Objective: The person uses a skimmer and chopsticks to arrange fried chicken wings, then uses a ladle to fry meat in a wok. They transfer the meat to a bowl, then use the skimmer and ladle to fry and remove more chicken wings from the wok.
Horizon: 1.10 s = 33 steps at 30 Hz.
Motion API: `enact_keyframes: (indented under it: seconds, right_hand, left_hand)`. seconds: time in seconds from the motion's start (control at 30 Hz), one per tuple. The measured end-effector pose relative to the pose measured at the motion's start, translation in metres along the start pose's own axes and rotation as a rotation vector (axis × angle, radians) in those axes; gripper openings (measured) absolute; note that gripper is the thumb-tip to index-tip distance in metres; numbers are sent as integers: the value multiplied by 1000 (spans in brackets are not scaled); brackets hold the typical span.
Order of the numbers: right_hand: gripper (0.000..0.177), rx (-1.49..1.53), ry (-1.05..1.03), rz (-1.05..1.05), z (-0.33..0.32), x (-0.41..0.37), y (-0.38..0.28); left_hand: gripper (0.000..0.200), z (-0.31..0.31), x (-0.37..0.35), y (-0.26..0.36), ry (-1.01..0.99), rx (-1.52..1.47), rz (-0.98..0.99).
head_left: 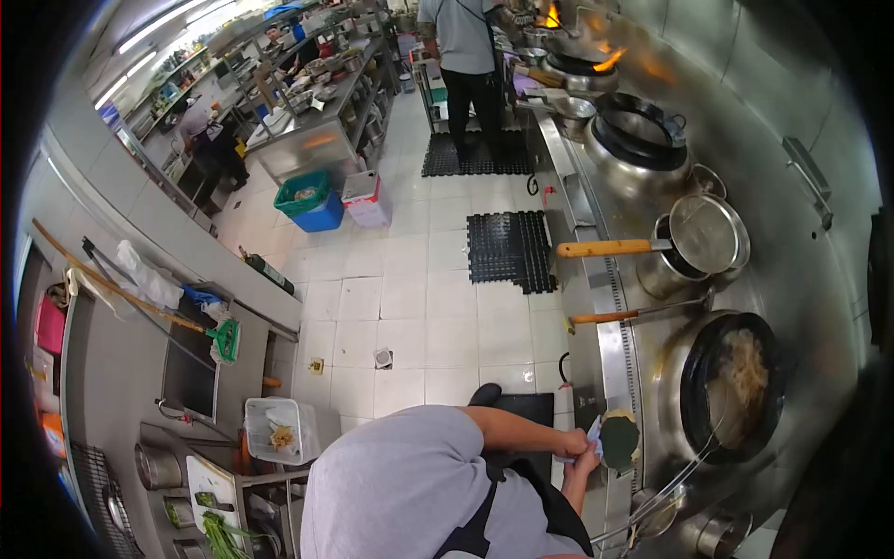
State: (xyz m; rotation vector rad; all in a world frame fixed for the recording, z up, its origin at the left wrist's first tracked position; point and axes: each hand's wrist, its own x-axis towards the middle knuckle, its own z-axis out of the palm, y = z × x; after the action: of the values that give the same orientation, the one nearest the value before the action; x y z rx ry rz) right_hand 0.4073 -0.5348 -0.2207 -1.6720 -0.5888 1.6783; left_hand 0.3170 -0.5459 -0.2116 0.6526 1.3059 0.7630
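My left hand (569, 443) and my right hand (586, 460) meet in front of the stove edge, fingers closed around a pale blue-white cloth (593, 431). Right beside them, at the stove's front ledge, is a round dark green thing (619, 443) with a beige rim; its kind does not show. Farther right, a large black-rimmed wok (694, 391) holds liquid and a clump of pale brown food (743, 365). Long thin metal handles (672, 486) run from the wok down past my right side, apart from my hands.
A wood-handled strainer (703, 233) rests over a metal pot (656, 275); a wooden-handled tool (605, 318) lies below it. Beyond, a person (466, 47) stands near burning woks. Behind me are a plastic bin (270, 447) and a cutting board (207, 480) with greens.
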Motion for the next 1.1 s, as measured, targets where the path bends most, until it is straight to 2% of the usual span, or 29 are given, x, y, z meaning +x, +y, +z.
enact_keyframes:
  seconds: [0.03,0.1,0.13,0.2,0.27,0.33,0.37,0.4,0.43,0.47,0.5,0.53,0.57,0.6,0.63,0.73,0.8,0.93,1.0,1.07,1.1]
  right_hand:
    - [47,-172,130,-35,5,3,-1]
    - [45,-162,58,-7,-24,74,40]
    - [45,-157,22,7,-39,109,60]
    - [40,-181,36,21,-34,105,66]
    - [37,-213,55,24,-34,92,48]
    - [35,-251,75,21,-29,77,25]
    - [34,-311,172,-10,-17,69,18]
    - [35,-372,271,-34,-1,56,8]
    - [34,-406,363,-121,12,42,-1]
    - [33,-428,408,-217,29,35,-8]
    - [32,-453,439,-322,44,26,-13]
    - [32,-472,451,-421,62,19,-15]
    - [31,-491,449,-517,79,10,-16]
    - [30,-511,418,-586,97,3,-12]
    - [29,-535,385,-656,120,-8,-9]
    - [27,-688,135,-660,189,-40,21]
    - [25,-825,-107,-522,232,-56,53]
    - [23,-1146,-507,-190,306,-73,97]
    - [21,-1307,-634,-64,339,-66,107]
    - [20,-1447,-727,6,372,-52,115]
    - [20,-1504,-755,23,392,-45,117]
  left_hand:
    - [26,0,4,0,7,11,18]
    - [26,-9,-8,16,-9,6,9]
    - [26,-15,-15,24,-84,169,47]
    - [28,-35,-21,29,-225,513,109]
    - [16,-66,-35,14,-572,368,362]
    - [12,-105,-70,2,-583,360,419]
    - [13,-132,-99,5,-416,424,345]
    - [16,-171,-117,0,-399,536,431]
    - [21,-211,-122,-47,-160,462,441]
    - [24,-254,-148,-68,76,625,287]
    - [23,-309,-132,-158,512,658,582]
    - [23,-355,-158,-181,626,618,82]
    - [22,-399,-200,-205,669,546,-159]
    - [18,-444,-236,-236,638,1074,-235]
    - [16,-482,-276,-264,584,993,-291]
    - [15,-539,-398,-300,830,-12,-402]
    - [16,-550,-466,-314,987,-408,-208]
    - [14,-538,-522,-363,1294,-825,-161]
    - [17,-518,-523,-385,1275,-928,-208]
    - [30,-490,-509,-382,1239,-949,-267]
    - [39,-482,-501,-390,1150,-890,-228]
